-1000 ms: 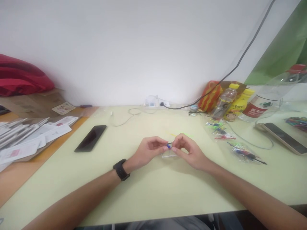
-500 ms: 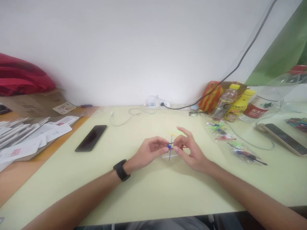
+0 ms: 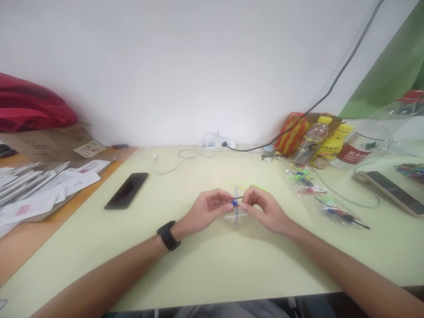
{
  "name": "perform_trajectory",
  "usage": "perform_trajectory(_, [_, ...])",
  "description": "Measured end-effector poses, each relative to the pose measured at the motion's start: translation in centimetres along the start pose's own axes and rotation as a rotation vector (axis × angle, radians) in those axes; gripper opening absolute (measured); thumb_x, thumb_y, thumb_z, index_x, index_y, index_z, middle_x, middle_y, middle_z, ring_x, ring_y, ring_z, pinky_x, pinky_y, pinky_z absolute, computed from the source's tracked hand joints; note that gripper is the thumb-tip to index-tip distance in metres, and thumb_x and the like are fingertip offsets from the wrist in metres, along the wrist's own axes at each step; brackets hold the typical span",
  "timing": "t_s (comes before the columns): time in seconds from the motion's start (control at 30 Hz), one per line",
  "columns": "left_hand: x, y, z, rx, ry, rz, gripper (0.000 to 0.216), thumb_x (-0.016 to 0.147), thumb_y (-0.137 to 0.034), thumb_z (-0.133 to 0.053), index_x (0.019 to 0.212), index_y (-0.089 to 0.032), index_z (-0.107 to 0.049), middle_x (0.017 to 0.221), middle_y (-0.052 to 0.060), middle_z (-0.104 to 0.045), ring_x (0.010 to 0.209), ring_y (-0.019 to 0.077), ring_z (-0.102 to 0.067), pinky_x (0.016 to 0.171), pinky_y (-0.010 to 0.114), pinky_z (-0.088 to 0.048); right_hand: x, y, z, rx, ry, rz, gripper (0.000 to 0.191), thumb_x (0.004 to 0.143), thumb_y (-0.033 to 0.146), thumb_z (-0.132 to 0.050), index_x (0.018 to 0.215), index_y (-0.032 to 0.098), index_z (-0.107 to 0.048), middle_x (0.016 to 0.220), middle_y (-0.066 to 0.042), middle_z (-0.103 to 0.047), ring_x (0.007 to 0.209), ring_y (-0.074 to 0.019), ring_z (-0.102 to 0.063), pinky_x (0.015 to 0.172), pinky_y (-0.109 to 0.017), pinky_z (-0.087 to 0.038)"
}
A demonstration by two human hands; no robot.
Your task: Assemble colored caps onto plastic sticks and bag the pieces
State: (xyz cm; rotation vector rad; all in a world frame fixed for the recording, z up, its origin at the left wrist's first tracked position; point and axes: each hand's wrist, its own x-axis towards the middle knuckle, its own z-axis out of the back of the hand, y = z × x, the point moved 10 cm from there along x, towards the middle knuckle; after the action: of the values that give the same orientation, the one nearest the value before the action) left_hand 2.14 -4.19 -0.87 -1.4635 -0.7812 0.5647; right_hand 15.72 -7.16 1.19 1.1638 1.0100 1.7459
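Both my hands meet over the middle of the pale green table (image 3: pixel 212 265). My left hand (image 3: pixel 207 210), with a black watch on its wrist, pinches a tiny blue piece (image 3: pixel 234 202) between thumb and fingertips. My right hand (image 3: pixel 265 210) pinches the same small piece from the other side, its fingers curled. A thin blue stick (image 3: pixel 236 207) stands upright through the piece, blurred. A thin white stick (image 3: pixel 236 216) lies on the table just below the hands.
A black phone (image 3: pixel 126 191) lies to the left, papers (image 3: pixel 43 190) beyond it. Small bags of coloured parts (image 3: pixel 334 211) lie at the right, near bottles (image 3: pixel 313 143), a second phone (image 3: pixel 394 191) and cables (image 3: pixel 179 162).
The thin blue stick came into view upright between my fingertips. My right fingers spread open half a second ago and have curled back onto the piece.
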Motion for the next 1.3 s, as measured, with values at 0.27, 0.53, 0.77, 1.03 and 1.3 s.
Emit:
perform_trajectory(0.27, [0.5,-0.4,2.3,-0.077,-0.126,0.0,0.032,0.091,-0.039,-0.077,0.113,-0.017,-0.069,0.09,0.007,-0.072,0.079,0.0162,-0.067,0.068,0.025,-0.05,-0.1,0.2,1.8,-0.054,-0.121,0.056,0.021,0.098,0.043,-0.064,0.092,0.023,-0.058,0.079,-0.002,-0.059,0.071,-0.0164,-0.057,0.062,-0.03,-0.046])
perform_trajectory(0.53, [1.6,0.3,7.2,-0.387,-0.299,0.041,0.024,0.09,-0.035,-0.079,0.094,-0.012,-0.073,0.089,0.006,-0.07,0.079,0.0109,-0.064,0.077,0.021,-0.052,0.4,-1.3,2.5,-0.091,-0.133,-0.007,0.028,0.097,0.05,-0.063,0.094,0.022,-0.059,0.074,0.0,-0.058,0.069,-0.0169,-0.057,0.062,-0.031,-0.047])
perform_trajectory(0.77, [1.6,0.5,8.6,-0.475,-0.336,0.055,0.019,0.092,-0.029,-0.077,0.094,-0.011,-0.074,0.089,0.006,-0.07,0.077,0.0095,-0.064,0.073,0.018,-0.054,0.7,-2.3,2.8,-0.125,-0.138,-0.044,0.027,0.096,0.048,-0.062,0.092,0.021,-0.06,0.071,0.001,-0.057,0.066,-0.016,-0.055,0.059,-0.029,-0.043])
perform_trajectory(1.03, [1.7,1.3,9.1,-0.486,-0.355,0.07,0.018,0.094,-0.028,-0.074,0.096,-0.011,-0.074,0.092,0.007,-0.071,0.079,0.0092,-0.066,0.075,0.017,-0.056,0.6,-2.5,2.3,-0.182,-0.092,-0.057,0.022,0.098,0.042,-0.06,0.092,0.02,-0.062,0.072,0.0,-0.059,0.067,-0.0156,-0.055,0.06,-0.029,-0.041])
perform_trajectory(1.3, [1.7,1.8,9.8,-0.49,-0.41,0.067,0.014,0.095,-0.025,-0.073,0.098,-0.011,-0.075,0.101,0.009,-0.073,0.085,0.0104,-0.068,0.081,0.018,-0.057,0.7,-2.7,2.1,-0.238,-0.056,-0.049,0.02,0.098,0.039,-0.059,0.091,0.02,-0.062,0.07,0.001,-0.058,0.063,-0.0142,-0.051,0.058,-0.027,-0.041])
